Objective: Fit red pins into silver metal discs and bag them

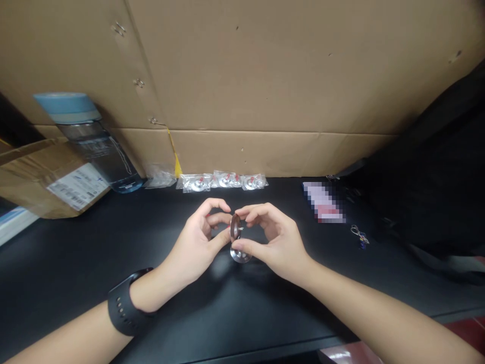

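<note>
We hold the dark-brown round disc [235, 228] upright between the fingertips of the left hand [206, 230] and right hand [276, 237], above the black surface [182, 323]. A shiny silver round dish [241, 255] shows at its six o'clock; we cannot tell if they are joined. Toward twelve, clear plastic packets of silver round parts [226, 179] lie bagged, seemingly unstarted.

Bottle [93, 144] and paper bag [26, 169] off beyond the left hand [195, 242]
A white label [79, 186] is on the bag. Past the right hand [282, 242] lie a flat, blurred-out item [324, 202] and a small trinket [359, 236]; cardboard [265, 65] stands beyond both hands.
</note>
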Tool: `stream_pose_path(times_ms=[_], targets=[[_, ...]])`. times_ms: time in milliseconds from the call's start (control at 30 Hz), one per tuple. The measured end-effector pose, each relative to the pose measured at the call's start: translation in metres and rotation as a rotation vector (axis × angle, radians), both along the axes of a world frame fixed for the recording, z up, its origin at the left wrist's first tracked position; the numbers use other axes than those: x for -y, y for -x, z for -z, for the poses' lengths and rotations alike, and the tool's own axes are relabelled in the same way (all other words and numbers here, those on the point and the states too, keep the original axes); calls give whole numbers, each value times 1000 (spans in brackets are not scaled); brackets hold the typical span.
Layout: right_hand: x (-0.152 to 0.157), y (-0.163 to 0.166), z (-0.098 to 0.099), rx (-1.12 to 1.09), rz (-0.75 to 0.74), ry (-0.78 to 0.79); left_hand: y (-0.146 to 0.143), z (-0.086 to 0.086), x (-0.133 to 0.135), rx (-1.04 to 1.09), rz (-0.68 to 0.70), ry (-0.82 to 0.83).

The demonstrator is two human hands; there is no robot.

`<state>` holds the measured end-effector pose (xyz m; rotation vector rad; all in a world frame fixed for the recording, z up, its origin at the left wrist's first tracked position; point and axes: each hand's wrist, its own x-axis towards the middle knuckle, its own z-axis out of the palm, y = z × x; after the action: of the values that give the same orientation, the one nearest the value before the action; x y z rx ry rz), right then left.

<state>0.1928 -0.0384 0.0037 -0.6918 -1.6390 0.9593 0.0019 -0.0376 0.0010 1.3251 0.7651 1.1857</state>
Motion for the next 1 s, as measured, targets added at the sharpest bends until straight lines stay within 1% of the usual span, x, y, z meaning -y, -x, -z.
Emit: stream_pose_path(times_ms=[100,300,433,500,567,700,767,867,1000], targets=[[-3,2,3,-51,-9,60,-2,0,1,-10,-28,-8],[-10,1,9,-128,-74,271,-4,3,0,-40,-110,-15],[-12,-4,7,-86,-136,271,-3,5,-2,-78,-147,-61],[-12,-5,4,-80,-157,292,-1,5,-2,-155,-198,-149],[-11,-6,1,-99,-196,343,1,2,0,-283,-263,-286],[-11,-6,0,-154,-323,448,8,-6,5,-629,-365,-689],[-12,-7,3,-176,-373,490,10,-10,6,-763,-398,-857],[-13,-8,9,-189,-413,526,12,-12,7,-850,-421,-984],[-14,-9,14,-212,-446,557,11,-10,7,-857,-436,-1080]])
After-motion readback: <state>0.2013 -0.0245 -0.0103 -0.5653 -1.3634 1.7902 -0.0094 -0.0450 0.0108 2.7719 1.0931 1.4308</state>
